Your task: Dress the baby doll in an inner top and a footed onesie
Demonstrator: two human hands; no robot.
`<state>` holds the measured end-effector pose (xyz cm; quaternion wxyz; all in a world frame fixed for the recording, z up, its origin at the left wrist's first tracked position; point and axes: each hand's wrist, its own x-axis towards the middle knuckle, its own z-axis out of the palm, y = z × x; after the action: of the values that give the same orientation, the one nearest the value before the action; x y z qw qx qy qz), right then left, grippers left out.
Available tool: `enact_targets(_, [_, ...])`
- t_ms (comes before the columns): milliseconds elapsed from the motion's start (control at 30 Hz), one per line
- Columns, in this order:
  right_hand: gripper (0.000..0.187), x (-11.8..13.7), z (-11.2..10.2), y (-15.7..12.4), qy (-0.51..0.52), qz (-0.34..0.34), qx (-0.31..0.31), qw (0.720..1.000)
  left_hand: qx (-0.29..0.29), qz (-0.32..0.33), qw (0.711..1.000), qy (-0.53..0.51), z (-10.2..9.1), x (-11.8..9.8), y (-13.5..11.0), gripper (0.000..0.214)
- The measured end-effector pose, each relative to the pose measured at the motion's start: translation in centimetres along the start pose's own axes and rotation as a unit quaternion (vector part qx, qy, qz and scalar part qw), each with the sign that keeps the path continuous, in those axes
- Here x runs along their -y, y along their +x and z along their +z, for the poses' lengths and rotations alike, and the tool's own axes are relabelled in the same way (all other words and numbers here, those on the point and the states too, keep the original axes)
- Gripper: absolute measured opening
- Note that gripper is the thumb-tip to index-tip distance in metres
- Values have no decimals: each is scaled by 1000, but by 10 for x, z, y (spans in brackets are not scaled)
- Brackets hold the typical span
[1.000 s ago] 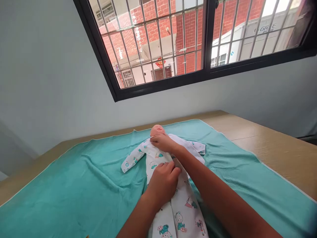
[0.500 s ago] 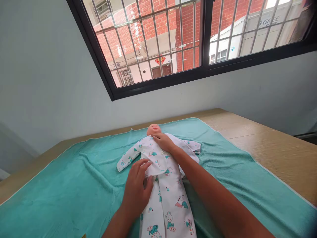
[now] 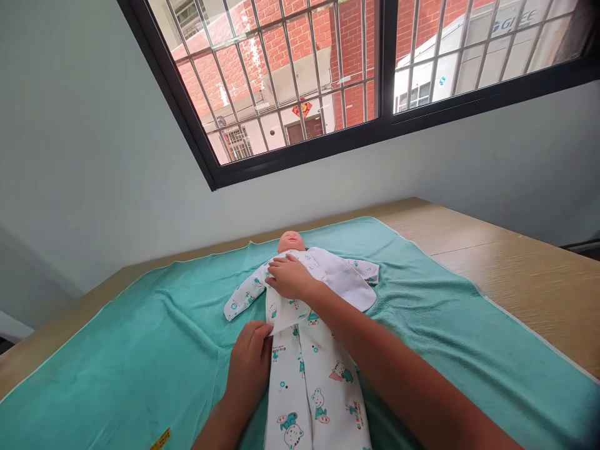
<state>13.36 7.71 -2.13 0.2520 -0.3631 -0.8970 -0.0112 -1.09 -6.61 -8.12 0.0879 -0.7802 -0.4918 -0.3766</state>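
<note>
A baby doll (image 3: pixel 291 240) lies face up, dressed in a white printed baby shirt (image 3: pixel 280 312) and matching white printed pants (image 3: pixel 309 394). The shirt's right-hand front panel (image 3: pixel 347 281) is spread open to the side, its plain inner face up. My left hand (image 3: pixel 250 356) is closed at the shirt's lower left corner, thumb and fingertips pinching the hem. Across the doll's chest my right hand (image 3: pixel 290 278) lies flat on the shirt, fingers extended toward the left. It covers part of the shirt front.
A turquoise towel (image 3: pixel 154 350) with slight wrinkles lies under the doll on a wooden table (image 3: pixel 510 269). A yellow label (image 3: pixel 161 439) shows at the towel's lower left. Behind are a pale wall (image 3: pixel 300 200) and a barred window with a black frame (image 3: pixel 300 150).
My right hand has shifted left and down from the doll's neck across the chest. My left hand has moved slightly left and closed on the shirt hem. The right front panel now lies spread wider.
</note>
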Motion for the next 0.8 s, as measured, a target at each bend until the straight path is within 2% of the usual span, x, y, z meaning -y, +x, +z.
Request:
enact_targets(133, [33,-2,6,-3,-25,17,-14,999,2,26,1000,-6,0,-3,-4,14])
enact_targets(300, [32,-9,8,-3,-26,61,-18,998,33,-16,997,-62,-4,-6,-2,15])
enact_targets(433, [30,-8,14,-3,-37,67,-35,996,-8,-35,996,-79,-20,-25,5,17])
enact_targets(467, [31,-7,15,-4,-43,66,-38,996,-2,-27,997,-71,-23,-33,6,21])
enact_targets(533, [34,-4,17,-4,-60,67,-47,995,49,11,998,-38,-27,-45,2,33])
enact_targets(600, [39,2,19,-5,-79,69,-46,993,110,79,991,3,-24,-51,-9,40])
enact_targets(700, [50,11,21,-8,-102,50,-18,993,148,169,974,23,-13,-40,-38,42])
enact_targets(800, [57,21,25,-15,-108,7,2,994,151,201,968,8,0,-23,-74,49])
